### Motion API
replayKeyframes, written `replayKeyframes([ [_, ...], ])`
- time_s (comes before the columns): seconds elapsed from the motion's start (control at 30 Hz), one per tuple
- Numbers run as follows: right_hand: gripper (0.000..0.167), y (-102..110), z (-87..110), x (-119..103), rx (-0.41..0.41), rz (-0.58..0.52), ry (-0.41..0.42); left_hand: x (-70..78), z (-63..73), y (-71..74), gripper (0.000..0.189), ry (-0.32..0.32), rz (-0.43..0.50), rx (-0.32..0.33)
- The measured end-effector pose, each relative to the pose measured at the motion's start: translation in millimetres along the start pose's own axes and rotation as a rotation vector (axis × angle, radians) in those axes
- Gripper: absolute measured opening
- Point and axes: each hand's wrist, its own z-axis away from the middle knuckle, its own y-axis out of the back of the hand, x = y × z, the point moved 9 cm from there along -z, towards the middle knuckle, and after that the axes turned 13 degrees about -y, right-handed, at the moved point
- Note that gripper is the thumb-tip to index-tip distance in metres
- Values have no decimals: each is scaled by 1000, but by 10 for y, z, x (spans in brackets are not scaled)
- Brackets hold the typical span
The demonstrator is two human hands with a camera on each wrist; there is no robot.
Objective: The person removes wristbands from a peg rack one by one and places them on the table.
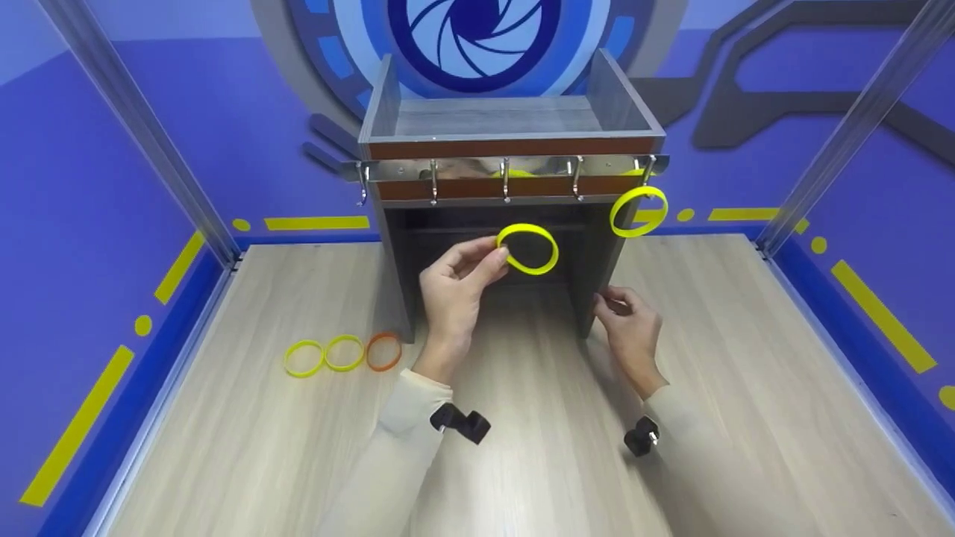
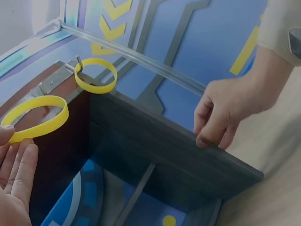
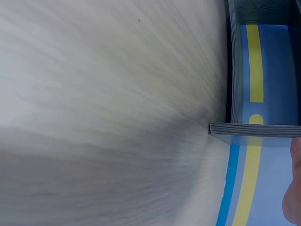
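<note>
My left hand (image 1: 456, 287) pinches a yellow wristband (image 1: 553, 257) between thumb and fingers, in front of the grey wooden rack (image 1: 515, 118) and below its hooks. The same held wristband (image 2: 44, 129) shows in the left wrist view, apart from the rack. My right hand (image 1: 633, 328), fingers curled, grips the front edge of the rack's right side panel (image 2: 155, 136) low down. Another yellow wristband (image 1: 665, 211) hangs from the rightmost hook (image 1: 649, 170). In the right wrist view only part of the right hand (image 3: 294, 188) shows, at the panel edge.
A metal rail (image 1: 470, 168) with several hooks crosses the rack's front. On the table (image 1: 522, 462), left of the rack, two yellow wristbands (image 1: 344, 368) and an orange wristband (image 1: 384, 368) lie in a row. Blue patterned walls (image 1: 179, 112) stand behind and at both sides.
</note>
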Motion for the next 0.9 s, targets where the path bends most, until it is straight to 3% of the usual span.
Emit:
replayKeyframes([
  [0.27,9,23,-22,35,-9,1,41,-152,118,280,22,67,-9,79],
  [0.67,12,6,-14,65,-6,1,-5,-293,301,647,21,97,-104,120],
  [0.9,12,21,100,-182,-3,-24,15,-388,403,895,21,148,-130,164],
])
